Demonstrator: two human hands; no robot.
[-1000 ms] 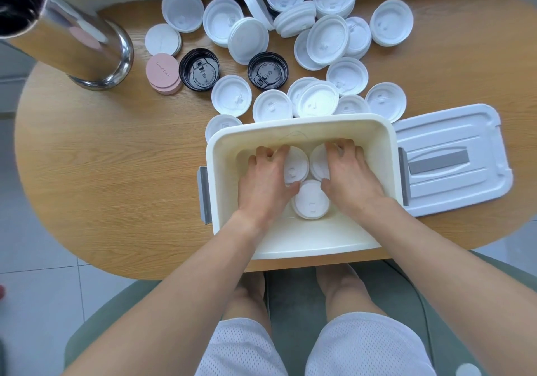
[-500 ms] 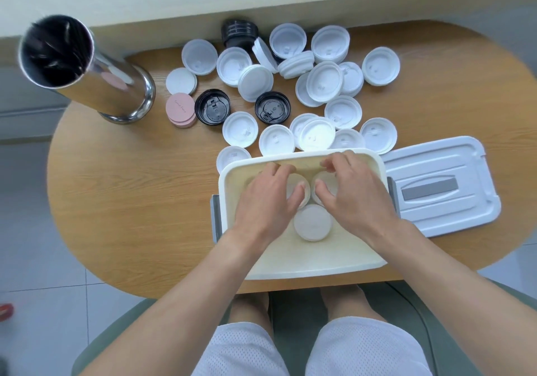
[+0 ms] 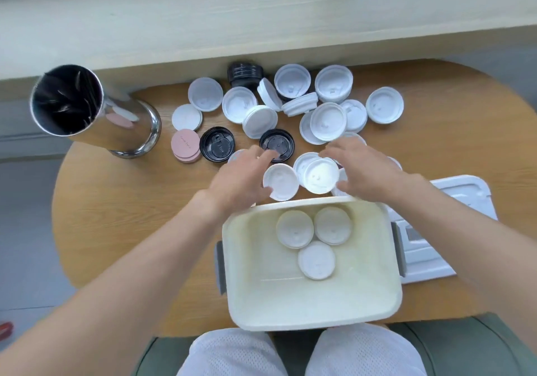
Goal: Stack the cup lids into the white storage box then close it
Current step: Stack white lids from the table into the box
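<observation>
Head cam: both hands have left the white storage box [image 3: 313,300] w/ 3 lids [image 3: 316,260] inside. Left hand [image 3: 238,178] & right hand [image 3: 360,169] now hover beyond its far rim, fingers spread, gripping nothing, so next pickup looks imminent

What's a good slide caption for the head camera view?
Both hands reach for loose white cup lids beyond the open storage box holding three.

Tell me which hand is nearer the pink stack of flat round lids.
Left. The left hand is just right of the pink stack of flat round lids; the right hand reaches over white lids much farther right.
</observation>
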